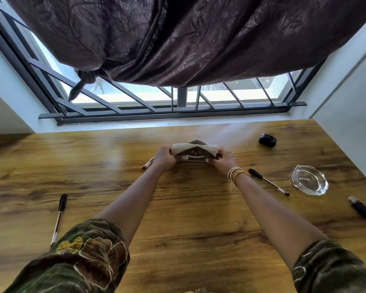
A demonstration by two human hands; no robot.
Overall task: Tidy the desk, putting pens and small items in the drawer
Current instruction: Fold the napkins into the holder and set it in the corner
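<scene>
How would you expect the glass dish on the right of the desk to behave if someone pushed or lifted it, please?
The glass dish looks thick and clear, so probably heavy for its size and breakable. Sitting low and wide on the wooden desk, it should slide, not tip.

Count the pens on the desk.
3: one pen at front left, one right of the right wrist, one partly hidden behind the left hand. None others show.

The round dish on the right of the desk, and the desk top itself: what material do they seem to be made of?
The round dish looks like clear glass with a smooth, glossy finish: the wood grain shows through it and its thick rim catches bright highlights. The desk top looks like wood or a wood-look laminate; it shows brown streaked grain and a soft sheen from the window, but the picture cannot settle which.
</scene>
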